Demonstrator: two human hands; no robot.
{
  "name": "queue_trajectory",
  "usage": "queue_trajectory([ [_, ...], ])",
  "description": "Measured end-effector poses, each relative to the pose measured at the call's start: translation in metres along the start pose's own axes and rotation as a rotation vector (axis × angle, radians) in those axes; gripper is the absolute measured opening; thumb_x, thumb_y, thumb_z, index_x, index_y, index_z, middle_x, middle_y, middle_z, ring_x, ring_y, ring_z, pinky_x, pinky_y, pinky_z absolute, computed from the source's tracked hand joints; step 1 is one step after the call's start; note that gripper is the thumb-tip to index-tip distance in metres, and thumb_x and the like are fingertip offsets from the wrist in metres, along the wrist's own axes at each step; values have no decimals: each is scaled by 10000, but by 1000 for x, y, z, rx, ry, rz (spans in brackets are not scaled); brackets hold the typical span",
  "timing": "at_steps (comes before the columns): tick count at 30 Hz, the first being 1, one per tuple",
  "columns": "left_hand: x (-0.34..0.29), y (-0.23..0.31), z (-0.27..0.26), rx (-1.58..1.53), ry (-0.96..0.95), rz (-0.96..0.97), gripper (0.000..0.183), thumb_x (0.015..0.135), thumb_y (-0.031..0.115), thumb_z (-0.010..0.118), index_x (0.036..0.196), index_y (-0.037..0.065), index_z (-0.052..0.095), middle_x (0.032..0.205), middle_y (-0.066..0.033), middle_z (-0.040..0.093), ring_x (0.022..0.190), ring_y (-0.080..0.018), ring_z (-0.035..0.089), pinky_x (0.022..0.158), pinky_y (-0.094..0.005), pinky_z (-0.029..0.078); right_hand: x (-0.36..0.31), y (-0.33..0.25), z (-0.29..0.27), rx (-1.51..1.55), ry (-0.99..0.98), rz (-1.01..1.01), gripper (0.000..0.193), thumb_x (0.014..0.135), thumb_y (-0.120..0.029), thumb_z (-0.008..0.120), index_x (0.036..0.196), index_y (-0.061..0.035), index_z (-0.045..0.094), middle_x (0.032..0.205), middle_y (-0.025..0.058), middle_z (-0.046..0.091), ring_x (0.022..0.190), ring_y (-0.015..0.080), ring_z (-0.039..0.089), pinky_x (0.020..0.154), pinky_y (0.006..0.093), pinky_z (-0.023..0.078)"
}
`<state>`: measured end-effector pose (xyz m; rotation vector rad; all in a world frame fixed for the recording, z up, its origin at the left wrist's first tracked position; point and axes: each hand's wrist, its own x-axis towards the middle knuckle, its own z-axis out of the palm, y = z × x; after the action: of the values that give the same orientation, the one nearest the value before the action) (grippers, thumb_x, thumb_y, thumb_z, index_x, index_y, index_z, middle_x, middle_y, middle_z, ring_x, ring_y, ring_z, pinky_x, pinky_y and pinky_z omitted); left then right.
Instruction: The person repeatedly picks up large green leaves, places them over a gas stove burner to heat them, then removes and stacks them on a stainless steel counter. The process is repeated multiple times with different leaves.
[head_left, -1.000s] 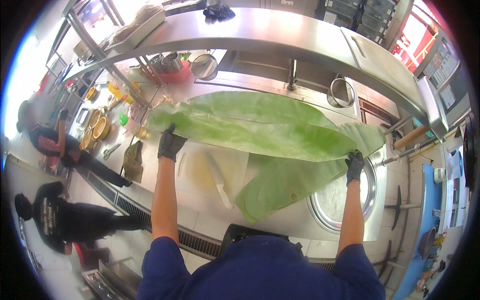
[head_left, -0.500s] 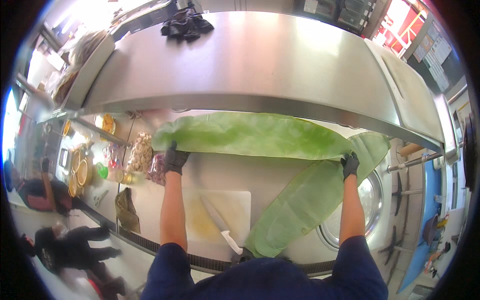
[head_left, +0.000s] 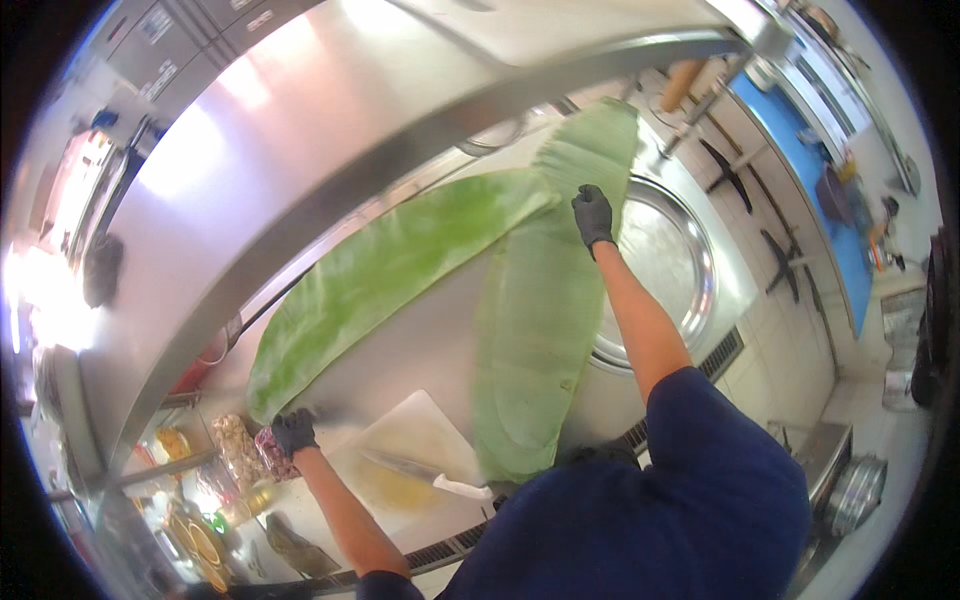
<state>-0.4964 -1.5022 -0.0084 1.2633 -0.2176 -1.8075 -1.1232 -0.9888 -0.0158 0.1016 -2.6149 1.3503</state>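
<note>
Banana leaf [head_left: 400,265], bright green, slants toward the far edge of a steel desk [head_left: 400,355], its right end overlapping a paler leaf [head_left: 530,330] that reaches the near edge. The black-gloved left hand [head_left: 294,432] curls by the bright leaf's left tip, the right hand [head_left: 593,216] over the paler leaf; whether their fingers grip cannot be told. A knife [head_left: 442,482] rests on a cutting board [head_left: 418,425].

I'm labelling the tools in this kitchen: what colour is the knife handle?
White; the knife handle shows best in the head view.
</note>
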Motion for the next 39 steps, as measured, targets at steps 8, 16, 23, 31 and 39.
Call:
queue_trajectory([
  [8, -237, -182, -19, 847, -543, 128, 297, 947, 131, 525, 1232, 60, 573, 1093, -103, 655, 1002, -229, 636, 797, -336, 528, -127, 51, -109, 27, -214, 406, 449, 770, -292, 722, 1124, -33, 628, 1036, 219, 654, 969, 355, 633, 862, 437, 498],
  [16, -434, -298, -2, 2210, -1030, 1047, 642, 839, 384, 681, 1389, 122, 475, 1404, -246, 446, 1298, -439, 413, 1042, -499, 379, -147, 70, -104, 187, -394, 457, 341, 748, -263, 786, 892, 19, 659, 801, 167, 690, 661, 264, 654, 636, 383, 524],
  [23, -426, -332, -40, 2126, -872, 968, 761, 757, 300, 758, 1415, 92, 437, 1450, -265, 398, 1325, -437, 403, 1057, -487, 382, -140, 85, -85, 218, -497, 411, 290, 721, -223, 784, 830, 31, 695, 740, 157, 699, 681, 266, 657, 662, 377, 513],
  [31, -451, -350, -28, 2175, -645, 935, 708, 780, 312, 731, 1407, 128, 458, 1410, -249, 436, 1275, -428, 448, 981, -496, 435, -139, 68, -94, 311, -524, 202, 176, 777, -149, 715, 844, 11, 683, 726, 124, 676, 605, 227, 627, 566, 371, 496],
  [39, -468, -412, 2, 2173, -438, 1175, 644, 844, 333, 662, 1430, 172, 448, 1406, -273, 445, 1249, -457, 468, 993, -526, 416, -141, 70, -94, 140, -628, 227, 317, 714, -229, 721, 901, 26, 698, 906, 224, 706, 817, 370, 679, 708, 442, 500],
])
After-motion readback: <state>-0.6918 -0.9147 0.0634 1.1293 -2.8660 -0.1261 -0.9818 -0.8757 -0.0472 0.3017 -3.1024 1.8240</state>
